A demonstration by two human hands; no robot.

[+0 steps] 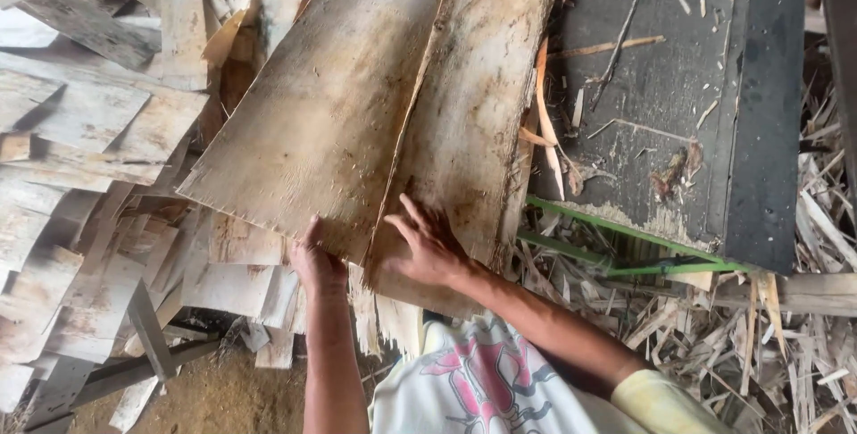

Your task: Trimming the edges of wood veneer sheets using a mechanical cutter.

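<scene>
Gripping the near edge of a veneer sheet (321,104), the left hand (317,264) is pinching it; the right hand (428,246) is pressing spread on the right sheet (473,112).

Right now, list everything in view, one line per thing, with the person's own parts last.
large veneer sheets: two, pale tan with brown stains, centre, overlapping and slanting up to the right
veneer offcut pile: many pieces, pale grey-tan, left side, stacked loosely
dark machine table: one, black-grey, upper right, strewn with splinters
green metal bars: a few, green, below the machine table's near edge
wood strips and splinters: many, pale tan, lower right on the ground
sawdust floor: one patch, brown, bottom left
shirt: one, white with pink and dark print, bottom centre
yellow sleeve: one, pale yellow, bottom right
left hand: grip on the near edge of the left sheet
right hand: fingers spread flat on the right sheet
</scene>
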